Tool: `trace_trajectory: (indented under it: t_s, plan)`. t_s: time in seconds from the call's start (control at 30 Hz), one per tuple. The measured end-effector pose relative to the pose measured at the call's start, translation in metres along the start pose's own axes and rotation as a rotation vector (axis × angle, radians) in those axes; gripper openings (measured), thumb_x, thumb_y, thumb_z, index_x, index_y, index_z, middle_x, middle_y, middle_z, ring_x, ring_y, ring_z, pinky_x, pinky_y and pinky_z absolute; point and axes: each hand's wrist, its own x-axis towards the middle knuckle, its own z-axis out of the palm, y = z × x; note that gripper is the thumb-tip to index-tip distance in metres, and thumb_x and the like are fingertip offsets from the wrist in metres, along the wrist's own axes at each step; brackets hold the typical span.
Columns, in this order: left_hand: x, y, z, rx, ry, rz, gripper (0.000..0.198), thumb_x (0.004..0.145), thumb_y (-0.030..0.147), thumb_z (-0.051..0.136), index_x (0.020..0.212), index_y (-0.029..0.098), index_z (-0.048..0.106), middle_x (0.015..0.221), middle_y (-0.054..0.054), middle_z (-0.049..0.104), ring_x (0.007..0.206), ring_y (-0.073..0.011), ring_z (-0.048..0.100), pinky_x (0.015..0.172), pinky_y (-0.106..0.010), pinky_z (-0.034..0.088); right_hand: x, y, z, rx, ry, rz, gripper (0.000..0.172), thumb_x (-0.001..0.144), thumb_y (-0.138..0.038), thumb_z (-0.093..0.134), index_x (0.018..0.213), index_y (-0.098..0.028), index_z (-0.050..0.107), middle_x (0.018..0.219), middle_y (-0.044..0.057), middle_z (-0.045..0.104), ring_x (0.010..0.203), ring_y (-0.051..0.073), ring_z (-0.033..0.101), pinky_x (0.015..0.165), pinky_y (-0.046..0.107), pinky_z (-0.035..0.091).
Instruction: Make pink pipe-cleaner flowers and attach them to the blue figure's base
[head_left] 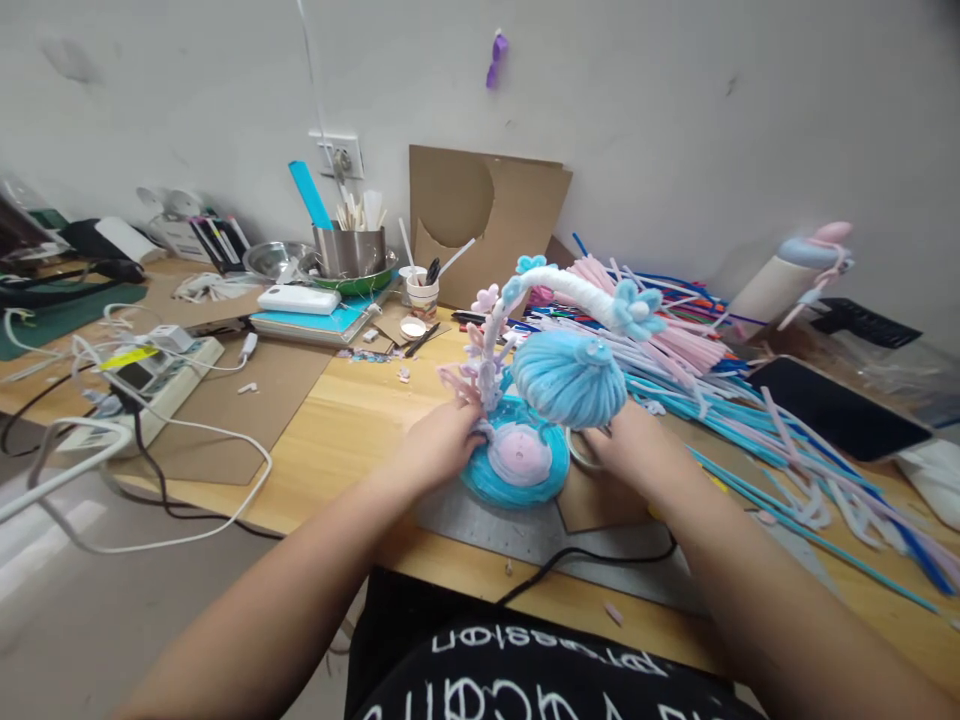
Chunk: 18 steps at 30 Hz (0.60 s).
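Above upside-down "ssion" shirt lettering (487, 640), hands (448, 438) flank a blue lamp (568, 378).

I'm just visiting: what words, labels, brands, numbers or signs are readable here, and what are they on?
Black shirt: large white lettering, distorted and partly cut off; no whole word reads surely.
Yellow patch at the power strip: any print too blurred.
Cup: any print too small.
No brand or number is legible.

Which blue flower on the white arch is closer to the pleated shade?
The right blue flower, at the end of the white arch, above the pleated shade; the left blue flower sits near the arch's top.
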Motion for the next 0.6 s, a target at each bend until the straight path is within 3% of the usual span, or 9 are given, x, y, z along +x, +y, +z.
trace_trajectory:
  t_s: [0.1, 0.2, 0.27, 0.4, 0.6]
  plan:
    - [-0.001, 0.005, -0.004, 0.067, -0.009, 0.0, 0.027, 0.085, 0.02, 0.049, 0.11, 0.018, 0.056, 0.117, -0.013, 0.06, 0.107, -0.0269, 0.058, 0.086, -0.037, 0.046, -0.009, -0.014, -0.001, -0.056, 0.122, -0.088, 0.023, 0.081, -0.024, 0.05, 0.097, -0.013, 0.063, 0.106, 0.018, 0.061, 0.101, 0.032, 0.056, 0.081, 0.041, 0.044]
    - [0.003, 0.009, -0.004, 0.126, -0.033, 0.01, 0.028, 0.087, 0.021, 0.045, 0.112, 0.017, 0.056, 0.116, -0.016, 0.059, 0.106, -0.0308, 0.059, 0.085, -0.043, 0.047, -0.014, -0.033, 0.013, 0.111, 0.151, -0.323, 0.035, 0.081, -0.018, 0.045, 0.113, -0.017, 0.058, 0.118, 0.015, 0.059, 0.115, 0.031, 0.051, 0.09, 0.043, 0.044]
    - [0.007, 0.01, -0.003, 0.149, -0.079, 0.031, 0.025, 0.086, 0.024, 0.049, 0.108, 0.018, 0.06, 0.111, -0.015, 0.062, 0.101, -0.0318, 0.061, 0.081, -0.044, 0.048, -0.015, -0.044, 0.028, 0.211, 0.09, -0.462, 0.038, 0.082, -0.021, 0.045, 0.118, -0.021, 0.056, 0.123, 0.012, 0.059, 0.121, 0.031, 0.048, 0.098, 0.047, 0.04]
    - [0.013, 0.013, -0.004, 0.16, -0.139, 0.033, 0.023, 0.084, 0.026, 0.053, 0.104, 0.02, 0.063, 0.101, -0.013, 0.067, 0.093, -0.0292, 0.064, 0.076, -0.039, 0.049, -0.013, -0.056, 0.051, 0.328, -0.081, -0.558, 0.045, 0.083, -0.04, 0.052, 0.125, -0.024, 0.053, 0.135, 0.01, 0.051, 0.126, 0.031, 0.044, 0.106, 0.05, 0.033]
    - [0.004, 0.022, -0.003, 0.159, -0.082, -0.115, 0.034, 0.09, 0.036, 0.04, 0.108, 0.016, 0.06, 0.099, -0.014, 0.068, 0.088, -0.0278, 0.066, 0.072, -0.037, 0.05, -0.015, -0.06, 0.045, 0.363, -0.144, -0.577, 0.057, 0.082, -0.047, 0.058, 0.131, -0.021, 0.047, 0.141, 0.012, 0.044, 0.128, 0.029, 0.043, 0.105, 0.047, 0.035]
